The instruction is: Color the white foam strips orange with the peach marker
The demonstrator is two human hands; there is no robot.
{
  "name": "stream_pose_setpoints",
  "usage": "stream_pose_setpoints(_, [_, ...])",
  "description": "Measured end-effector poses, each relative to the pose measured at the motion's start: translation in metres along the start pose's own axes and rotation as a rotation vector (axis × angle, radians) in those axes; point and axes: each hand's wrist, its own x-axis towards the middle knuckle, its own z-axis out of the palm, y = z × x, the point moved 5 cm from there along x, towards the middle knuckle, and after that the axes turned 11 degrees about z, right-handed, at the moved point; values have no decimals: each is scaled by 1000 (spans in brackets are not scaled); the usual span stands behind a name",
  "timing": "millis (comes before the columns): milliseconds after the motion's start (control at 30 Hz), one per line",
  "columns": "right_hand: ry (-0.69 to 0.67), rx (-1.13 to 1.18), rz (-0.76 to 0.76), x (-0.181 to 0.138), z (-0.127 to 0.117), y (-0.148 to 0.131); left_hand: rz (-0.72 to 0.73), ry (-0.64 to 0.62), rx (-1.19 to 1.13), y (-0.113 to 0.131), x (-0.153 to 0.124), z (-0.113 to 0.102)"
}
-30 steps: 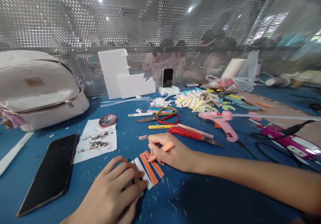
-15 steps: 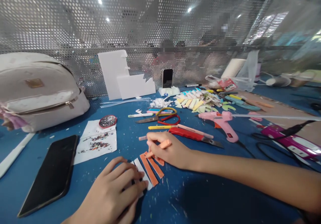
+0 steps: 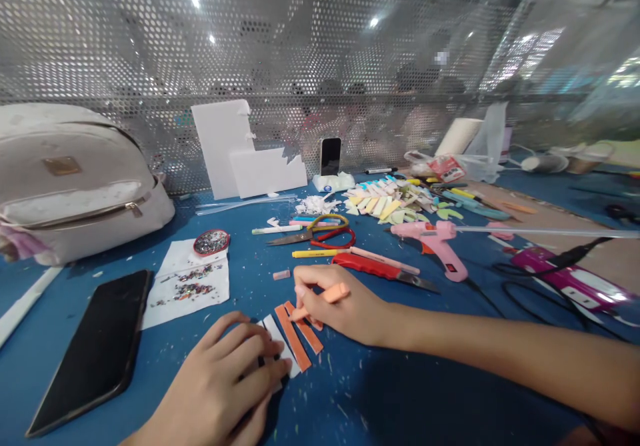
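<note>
Orange strips (image 3: pixel 293 338), two of them, lie side by side on a blue surface (image 3: pixel 410 393), at the near middle of the scene, between a person's two bare hands. The right hand (image 3: pixel 345 309) is closed around an orange marker (image 3: pixel 335 293), held like a pen, its lower end slanting to the far end of the right-hand strip; whether the tip touches is hard to tell at this angle. The left hand (image 3: pixel 225 373) lies palm down with fingers loosely spread, fingertips resting on white strips (image 3: pixel 275 331) just left of the orange ones.

Just beyond the right hand are a short pink cap (image 3: pixel 281 275), a yellow pen (image 3: pixel 314 253) and a red-handled cutter (image 3: pixel 367 266). Scissors (image 3: pixel 289 239) with yellow and red handles lie farther off, and a pink glue gun (image 3: pixel 443 243) is to the right. On the left, a dark phone (image 3: pixel 95 346) lies flat beside white paper (image 3: pixel 173 259) scattered with glittery bits, a round red-rimmed dish (image 3: pixel 211 243) at its far edge. A pale backpack (image 3: pixel 85 189) stands at far left.
</note>
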Motion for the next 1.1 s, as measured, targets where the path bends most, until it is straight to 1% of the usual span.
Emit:
stream_pose_setpoints(67, [26, -69, -35, 7, 0, 2, 7, 10, 6, 0, 0, 0])
stream_pose_setpoints(200, [37, -151, -51, 16, 4, 10, 17, 3, 16, 0, 1, 1])
stream_pose_setpoints(367, [23, -208, -13, 8, 6, 10, 18, 26, 40, -2, 0, 2])
stream_pose_setpoints(467, [-69, -161, 62, -1, 8, 7, 13, 30, 49, -2, 0, 2])
stream_pose_setpoints(533, [-153, -66, 124, -5, 9, 5, -7, 20, 46, -3, -1, 3])
stream_pose_setpoints(567, [-174, -16, 142, -6, 9, 5, -10, 20, 46, -3, -2, 3])
stream_pose_setpoints(600, [-170, 20, 145, -6, 8, 4, -8, 22, 46, -3, -2, 3])
stream_pose_setpoints(667, [-111, 36, 111, -1, 3, 2, 7, 26, 49, -2, -2, 3])
stream_pose_setpoints(767, [-10, -40, 27, 8, -2, 3, 7, 11, 50, -3, -2, 4])
stream_pose_setpoints(833, [20, -94, 0, 14, -2, 6, 10, 11, 44, -3, -2, 3])
stream_pose_setpoints(967, [38, -139, -13, 20, 1, 12, 18, 19, 33, -2, -1, 2])
stream_pose_setpoints(1100, [10, -116, -17, 15, 3, 10, 8, 15, 39, -2, -1, 2])
